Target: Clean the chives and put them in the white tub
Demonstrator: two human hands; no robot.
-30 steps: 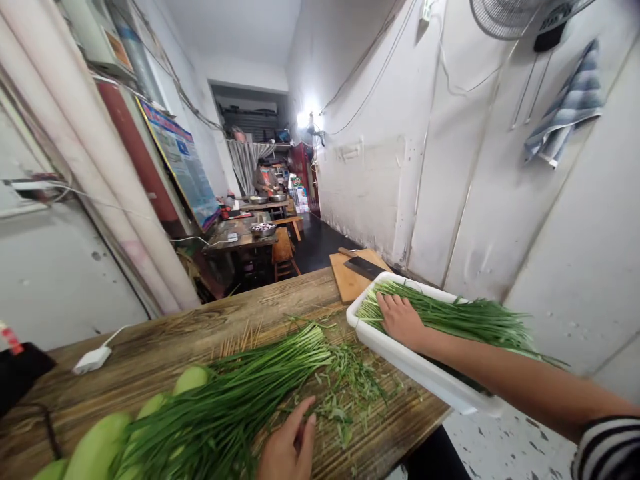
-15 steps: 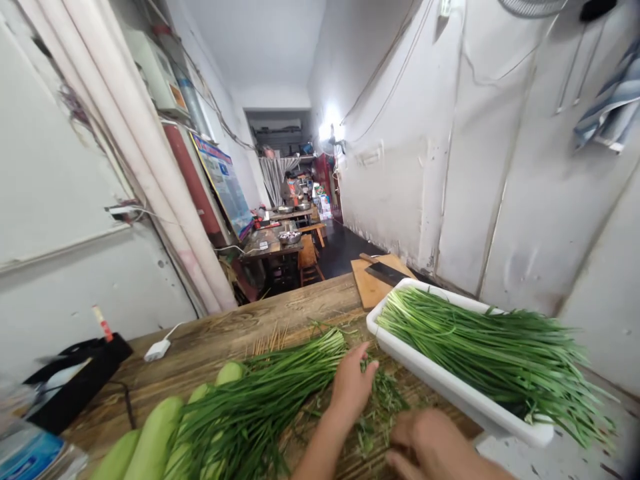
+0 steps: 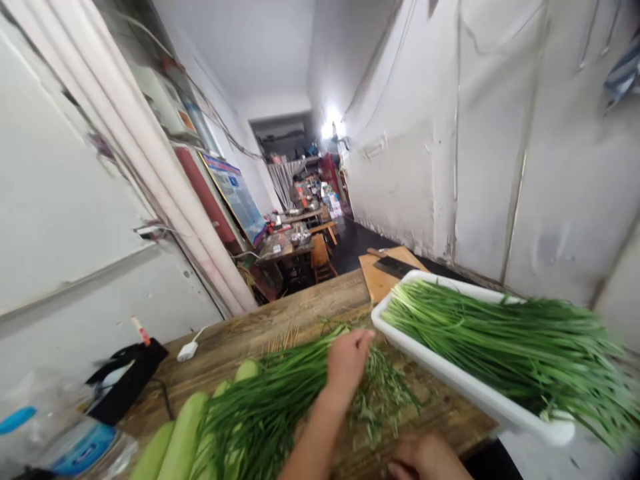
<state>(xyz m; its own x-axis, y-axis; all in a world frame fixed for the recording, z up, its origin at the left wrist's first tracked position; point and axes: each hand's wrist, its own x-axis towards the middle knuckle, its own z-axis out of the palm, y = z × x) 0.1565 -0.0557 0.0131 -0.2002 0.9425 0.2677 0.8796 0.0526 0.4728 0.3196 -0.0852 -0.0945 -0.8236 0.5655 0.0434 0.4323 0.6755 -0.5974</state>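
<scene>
A loose pile of green chives [image 3: 280, 393] lies on the wooden table [image 3: 240, 337]. My left hand [image 3: 347, 360] reaches forward onto the pale root ends of that pile, fingers curled down over the stalks. My right hand [image 3: 425, 460] is low at the bottom edge beside scattered chive trimmings [image 3: 390, 393]; its fingers are hidden. A white tray [image 3: 450, 377] to the right holds a thick bundle of sorted chives [image 3: 500, 340], which hangs past its near end.
Pale green gourds [image 3: 185, 427] lie under the chive pile at the left. A cutting board [image 3: 380, 283] with a cleaver [image 3: 395, 267] sits behind the tray. A black object [image 3: 127, 380], a white adapter [image 3: 189, 350] and a plastic bottle [image 3: 75, 447] occupy the left side.
My right hand left the tray and dropped back to the table's near edge. My left hand moved forward onto the chive pile. The view swung left and blurred.
</scene>
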